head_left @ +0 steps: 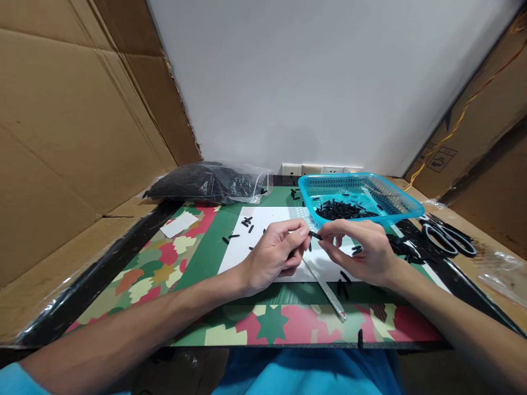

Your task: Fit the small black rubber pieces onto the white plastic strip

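A small black piece [315, 235] spans the gap between my two hands over a white sheet [234, 262]. My left hand [280, 249] pinches its left end between thumb and curled fingers. At its right end, the thumb and fingertips of my right hand [362, 247] close on the same piece. Loose black pieces [247, 221] lie on the sheet left of my hands, and others [342, 288] lie just below my right hand. A thin pale tool [329, 293] rests slantwise below my hands, its upper end close to my left hand.
A blue basket [411, 209] behind my right hand holds many black pieces [341, 209]. Black-handled scissors [447, 238] lie at the right beside more black pieces [405, 248]. At the back left sits a plastic bag [206, 182] of black material. Cardboard stands on both sides.
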